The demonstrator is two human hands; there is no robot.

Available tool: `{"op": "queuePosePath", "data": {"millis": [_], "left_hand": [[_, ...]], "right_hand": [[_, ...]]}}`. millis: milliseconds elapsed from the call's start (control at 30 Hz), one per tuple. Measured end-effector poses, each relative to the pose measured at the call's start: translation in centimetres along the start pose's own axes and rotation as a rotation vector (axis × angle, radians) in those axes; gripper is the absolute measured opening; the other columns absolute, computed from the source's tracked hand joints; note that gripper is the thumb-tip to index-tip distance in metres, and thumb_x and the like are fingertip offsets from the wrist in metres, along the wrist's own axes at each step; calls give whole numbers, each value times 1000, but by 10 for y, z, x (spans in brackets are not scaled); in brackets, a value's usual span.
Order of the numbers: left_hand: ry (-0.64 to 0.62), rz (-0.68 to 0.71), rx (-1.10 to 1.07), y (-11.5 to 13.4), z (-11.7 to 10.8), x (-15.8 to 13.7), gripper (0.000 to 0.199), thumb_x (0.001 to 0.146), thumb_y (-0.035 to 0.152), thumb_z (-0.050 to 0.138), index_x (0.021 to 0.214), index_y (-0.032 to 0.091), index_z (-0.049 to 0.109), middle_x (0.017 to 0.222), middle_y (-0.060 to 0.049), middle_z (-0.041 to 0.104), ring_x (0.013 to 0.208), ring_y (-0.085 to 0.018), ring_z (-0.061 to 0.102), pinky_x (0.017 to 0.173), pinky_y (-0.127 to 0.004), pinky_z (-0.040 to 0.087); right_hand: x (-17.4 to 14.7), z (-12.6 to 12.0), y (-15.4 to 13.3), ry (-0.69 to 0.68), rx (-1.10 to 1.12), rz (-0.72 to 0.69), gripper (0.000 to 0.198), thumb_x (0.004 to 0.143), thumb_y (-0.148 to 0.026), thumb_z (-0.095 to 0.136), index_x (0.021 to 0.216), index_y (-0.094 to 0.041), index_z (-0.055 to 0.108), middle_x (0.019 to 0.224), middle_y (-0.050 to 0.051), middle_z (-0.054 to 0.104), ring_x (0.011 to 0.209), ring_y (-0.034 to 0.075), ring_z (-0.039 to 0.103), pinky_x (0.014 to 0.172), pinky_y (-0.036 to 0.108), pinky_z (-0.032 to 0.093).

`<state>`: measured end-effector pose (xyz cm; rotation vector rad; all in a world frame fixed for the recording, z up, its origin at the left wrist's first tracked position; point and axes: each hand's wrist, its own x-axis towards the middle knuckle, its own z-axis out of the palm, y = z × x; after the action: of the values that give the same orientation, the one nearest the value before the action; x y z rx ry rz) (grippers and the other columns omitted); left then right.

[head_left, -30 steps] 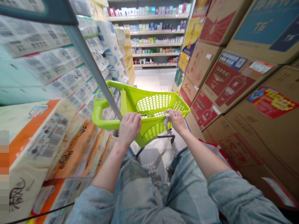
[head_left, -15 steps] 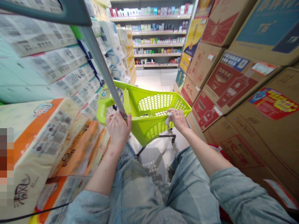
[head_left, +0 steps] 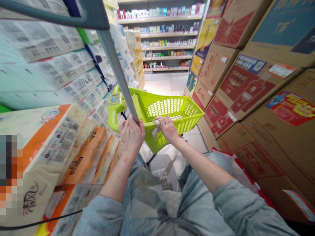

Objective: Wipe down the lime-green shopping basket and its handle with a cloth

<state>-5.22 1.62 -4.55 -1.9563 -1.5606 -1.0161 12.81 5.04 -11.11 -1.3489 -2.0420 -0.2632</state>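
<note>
A lime-green shopping cart [head_left: 161, 144] with a perforated basket stands in front of me, and its inside shows no goods. My left hand [head_left: 131, 134] is closed on the near rim, at the foot of the cart's grey metal pole [head_left: 118, 68]. The pole slants up to a dark grey handle [head_left: 95, 16] at the upper left. Farther along the same rim, my right hand [head_left: 168, 128] presses a crumpled whitish cloth [head_left: 155, 131] against the edge. Its fingertips reach over the rim, partly hidden.
Packs of tissue paper [head_left: 61, 144] are stacked close on the left. Cardboard cartons [head_left: 248, 85] form a wall on the right, with a red-edged bag [head_left: 242, 170] by my leg. Shelves of small boxes and bottles [head_left: 167, 32] stand across the aisle's far end.
My right hand has slid the cloth left along the rim, from near the cart's far end towards my left hand. The cart and left hand appear slightly farther right in view.
</note>
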Motion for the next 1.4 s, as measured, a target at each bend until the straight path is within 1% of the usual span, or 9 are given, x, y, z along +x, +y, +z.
{"op": "queuePosePath", "data": {"millis": [67,167,267,333,533,933,1100,1267,1400], "left_hand": [[-5,22,2,1,1,-1,43,91,34,34,122,6,45,86,-14,68,88,-25,62,94,-41,34],[-10,42,-10,3,1,-3,48,91,33,34,129,3,40,92,-16,68,93,-26,62,95,-42,34],[-18,37,-33,7,4,-4,52,91,33,33,133,2,36,96,-18,68,95,-26,61,95,-41,35],[-26,24,-47,10,6,-4,52,91,33,33,133,1,36,96,-18,67,97,-27,60,95,-42,35],[-52,-24,-65,16,10,-2,53,92,34,31,131,-1,39,93,-19,67,99,-28,59,96,-43,33],[-30,-40,-120,20,9,-1,54,91,34,33,133,0,36,94,-19,67,98,-28,59,100,-47,29],[-18,-35,-95,22,10,-1,53,92,34,33,131,-1,39,91,-18,67,95,-27,60,99,-46,30],[7,-7,-61,23,10,-1,53,92,33,33,132,-1,38,89,-17,68,93,-27,61,98,-45,31],[-12,6,-74,22,9,-1,54,91,34,34,132,-2,37,91,-18,68,93,-26,61,98,-45,31]], "right_hand": [[0,-2,3,0,10,-3,28,93,-28,42,119,-22,52,109,8,60,106,21,52,110,47,27],[-6,-6,19,-7,-21,-10,28,93,-30,43,118,-22,53,105,8,61,103,21,54,110,47,27],[-10,-8,32,-7,-76,41,27,93,-30,43,115,-21,56,102,9,61,102,22,53,108,48,29],[-10,-9,34,-9,-91,76,27,92,-30,44,113,-19,57,102,10,61,102,23,53,106,47,31],[0,-11,14,-8,-8,40,27,92,-30,44,114,-19,57,107,10,59,101,23,52,92,38,43],[6,-16,-4,2,104,19,29,93,-28,44,118,-19,54,113,11,59,108,23,50,94,40,43],[7,-18,-9,-13,96,-10,32,92,-28,44,121,-18,53,114,13,57,109,24,50,93,41,44],[9,-21,-11,-8,78,-49,33,92,-27,46,123,-19,51,114,12,56,107,24,50,92,40,44],[10,-20,-9,-3,30,-59,30,93,-27,44,121,-20,52,110,11,57,103,23,51,90,38,43]]}}
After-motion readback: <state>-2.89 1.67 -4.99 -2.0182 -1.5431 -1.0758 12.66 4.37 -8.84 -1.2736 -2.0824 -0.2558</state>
